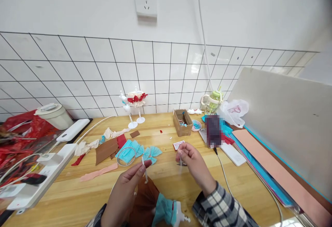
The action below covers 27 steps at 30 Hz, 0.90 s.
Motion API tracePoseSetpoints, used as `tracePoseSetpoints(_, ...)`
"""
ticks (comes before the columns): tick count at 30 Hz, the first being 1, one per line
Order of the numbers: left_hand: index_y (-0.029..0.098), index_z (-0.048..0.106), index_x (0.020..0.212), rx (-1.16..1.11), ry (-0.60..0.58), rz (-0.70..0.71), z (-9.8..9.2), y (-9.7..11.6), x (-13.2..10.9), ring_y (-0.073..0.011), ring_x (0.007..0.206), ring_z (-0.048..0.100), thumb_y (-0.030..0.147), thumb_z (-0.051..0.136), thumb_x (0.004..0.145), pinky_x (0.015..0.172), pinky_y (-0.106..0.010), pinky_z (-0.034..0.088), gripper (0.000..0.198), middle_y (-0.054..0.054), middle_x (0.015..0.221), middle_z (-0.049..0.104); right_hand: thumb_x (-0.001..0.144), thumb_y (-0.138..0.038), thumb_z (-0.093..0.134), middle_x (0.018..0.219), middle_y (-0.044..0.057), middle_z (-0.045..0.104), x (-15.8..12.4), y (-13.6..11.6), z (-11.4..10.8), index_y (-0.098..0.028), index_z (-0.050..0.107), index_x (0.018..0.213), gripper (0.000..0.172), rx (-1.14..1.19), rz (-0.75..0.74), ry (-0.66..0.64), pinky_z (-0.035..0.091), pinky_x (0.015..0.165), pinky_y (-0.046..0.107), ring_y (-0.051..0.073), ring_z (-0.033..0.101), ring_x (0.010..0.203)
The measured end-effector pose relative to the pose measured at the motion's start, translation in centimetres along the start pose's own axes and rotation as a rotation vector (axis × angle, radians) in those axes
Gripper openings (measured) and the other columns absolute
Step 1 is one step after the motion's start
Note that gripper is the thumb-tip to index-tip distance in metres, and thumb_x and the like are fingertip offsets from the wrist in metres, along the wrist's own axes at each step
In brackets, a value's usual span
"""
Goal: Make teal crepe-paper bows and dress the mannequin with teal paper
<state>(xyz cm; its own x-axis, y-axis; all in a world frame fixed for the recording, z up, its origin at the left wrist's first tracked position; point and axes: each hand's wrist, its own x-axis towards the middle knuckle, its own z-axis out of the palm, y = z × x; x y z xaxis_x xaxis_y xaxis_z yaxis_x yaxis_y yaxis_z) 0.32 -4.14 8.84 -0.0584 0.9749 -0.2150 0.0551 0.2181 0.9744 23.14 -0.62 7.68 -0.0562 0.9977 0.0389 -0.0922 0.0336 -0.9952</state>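
Note:
My left hand (129,183) pinches a thin white strip (145,175) between thumb and fingertips, over the front middle of the wooden table. My right hand (190,161) is pinched closed to the right of it, and what sits between its fingertips is too small to name. Below my left hand lies a small white mannequin (177,213) on its side, dressed in a turquoise top (163,209) and a brown skirt (145,199). Turquoise bows (151,153) and a metal ring (126,156) lie beyond my left hand. A small red-and-white box (178,145) is just behind my right fingertips.
Brown, red and peach fabric scraps (106,150) lie at the left, near a power strip (43,178). Two mannequin stands (132,125), a cardboard box (183,126) and a green bottle (213,102) stand at the back. Coloured sheets (282,164) line the right side.

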Motion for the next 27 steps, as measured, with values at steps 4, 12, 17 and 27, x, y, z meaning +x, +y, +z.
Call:
tracePoseSetpoints(4,0.025,0.077,0.092,0.094,-0.006,0.035,-0.9,0.6,-0.7,-0.0288,0.114,0.060,0.057,0.069,0.067,0.105,-0.042,0.042,0.041,-0.004,0.105,0.074,0.082,-0.022,0.054,0.063,-0.005,0.061,4.1,1.9,-4.2,-0.021,0.049,0.112,0.030,-0.571,0.131,-0.016,0.042,0.059,0.024,0.014,0.058,0.059)
tracePoseSetpoints(12,0.027,0.078,0.088,0.244,-0.104,0.092,-0.9,0.8,-0.9,-0.0291,0.105,0.064,0.063,0.064,0.067,0.099,-0.041,0.047,0.044,-0.004,0.101,0.075,0.080,-0.014,0.055,0.071,0.003,0.068,9.9,6.4,-5.4,-0.014,0.044,0.114,0.036,-0.863,0.415,0.006,0.043,0.049,0.023,0.016,0.062,0.053)
tracePoseSetpoints(17,0.027,0.079,0.088,0.239,-0.128,0.086,-1.0,0.9,-0.9,-0.0285,0.102,0.065,0.063,0.064,0.067,0.095,-0.038,0.049,0.044,-0.005,0.098,0.076,0.068,-0.014,0.067,0.073,0.009,0.070,11.2,5.8,-5.5,-0.013,0.059,0.093,0.026,-1.052,0.498,-0.022,0.046,0.056,0.027,0.021,0.067,0.063)
tracePoseSetpoints(27,0.024,0.077,0.093,0.283,-0.161,0.044,-1.1,-0.2,-0.3,-0.0252,0.089,0.066,0.060,0.059,0.073,0.088,-0.036,0.051,0.045,-0.005,0.089,0.076,0.090,-0.038,0.050,0.096,0.009,0.068,3.7,0.6,-3.1,-0.020,0.060,0.104,0.025,-1.169,0.116,0.156,0.044,0.073,0.031,0.023,0.062,0.090)
